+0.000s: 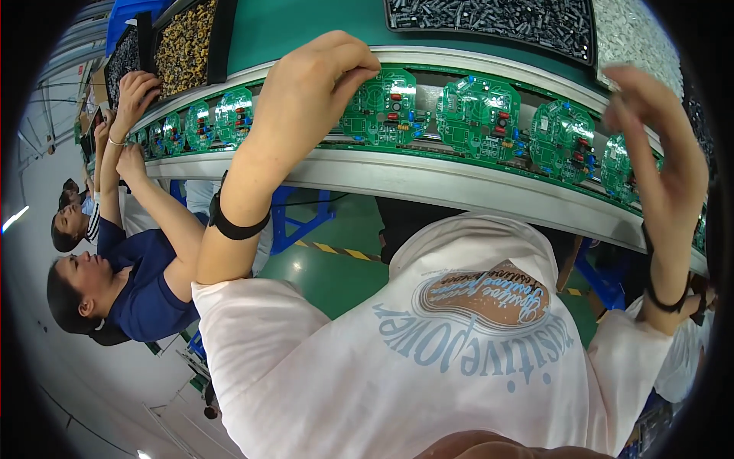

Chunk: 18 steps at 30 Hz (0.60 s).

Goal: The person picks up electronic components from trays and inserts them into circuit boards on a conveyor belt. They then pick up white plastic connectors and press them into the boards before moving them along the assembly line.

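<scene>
My left hand (pixel 325 80) is closed in a pinch above the upper edge of a green circuit board (pixel 378 111). Whatever its fingertips may hold is hidden. My right hand (pixel 669 141) is raised over the right part of the line, a little blurred, with its thumb and fingers apart and nothing visible between them. Beneath and beside it lie a circuit board (pixel 618 164) and another circuit board (pixel 563 141). Between my hands sits a further circuit board (pixel 478 118). The boards carry red, blue and tan components.
A metal rail (pixel 489 183) runs along the boards' near side. Beyond them stand a tray of black parts (pixel 489 27), a heap of clear parts (pixel 638 34) and a tray of yellowish parts (pixel 183 46). At left, a co-worker in blue (pixel 145 294) reaches over the same line.
</scene>
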Tool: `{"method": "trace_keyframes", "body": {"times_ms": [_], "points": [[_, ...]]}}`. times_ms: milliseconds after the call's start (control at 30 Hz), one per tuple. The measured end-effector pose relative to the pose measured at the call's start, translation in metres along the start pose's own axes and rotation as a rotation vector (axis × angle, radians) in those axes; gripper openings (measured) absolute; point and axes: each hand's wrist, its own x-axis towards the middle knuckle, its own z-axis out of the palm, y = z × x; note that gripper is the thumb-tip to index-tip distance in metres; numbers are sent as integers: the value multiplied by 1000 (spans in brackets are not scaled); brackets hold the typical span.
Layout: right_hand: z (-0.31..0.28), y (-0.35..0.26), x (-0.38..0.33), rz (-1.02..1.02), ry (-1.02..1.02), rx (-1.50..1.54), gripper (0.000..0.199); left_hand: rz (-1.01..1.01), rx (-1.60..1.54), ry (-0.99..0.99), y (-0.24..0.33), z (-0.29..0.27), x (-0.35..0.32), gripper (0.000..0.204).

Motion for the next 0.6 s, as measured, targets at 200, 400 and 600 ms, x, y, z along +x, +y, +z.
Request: {"method": "trace_keyframes", "body": {"times_ms": [200, 400, 600], "points": [[25, 7, -50, 290, 122, 364, 23, -26, -47, 4, -11, 3, 3, 7], [61, 7, -63, 361, 252, 581, 22, -95, -113, 1, -11, 5, -1, 8], [73, 8, -61, 317, 293, 620, 21, -109, -97, 10, -9, 6, -5, 11]]}}
